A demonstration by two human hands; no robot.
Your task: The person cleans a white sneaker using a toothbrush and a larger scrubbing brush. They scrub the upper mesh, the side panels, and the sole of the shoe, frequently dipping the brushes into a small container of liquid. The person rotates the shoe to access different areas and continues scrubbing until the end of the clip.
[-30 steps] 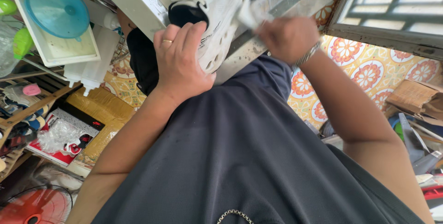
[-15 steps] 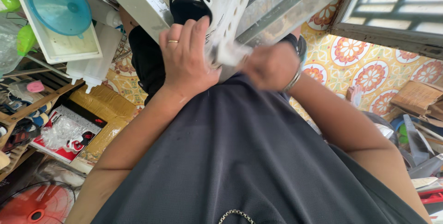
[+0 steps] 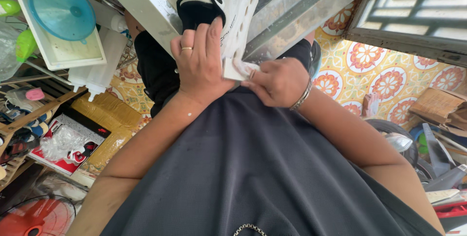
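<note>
A white sneaker [image 3: 239,7] with a black lining and white laces is held up close to my chest. My left hand [image 3: 200,61], with a ring on one finger, wraps around the shoe's heel and side. My right hand [image 3: 276,80], with a metal bracelet at the wrist, pinches a small white cloth [image 3: 235,69] and presses it against the lower edge of the shoe's sole. My dark grey shirt [image 3: 253,168] fills the lower half of the view.
A white tray [image 3: 58,53] holding a blue round lid [image 3: 61,10] stands at the upper left, over wooden shelves of clutter. A red fan [image 3: 34,216] is at the bottom left. Patterned floor tiles [image 3: 384,80] and cardboard [image 3: 442,107] lie to the right.
My right hand has come down from the upper right to the shoe's lower edge with the cloth. My left hand has kept its hold on the shoe.
</note>
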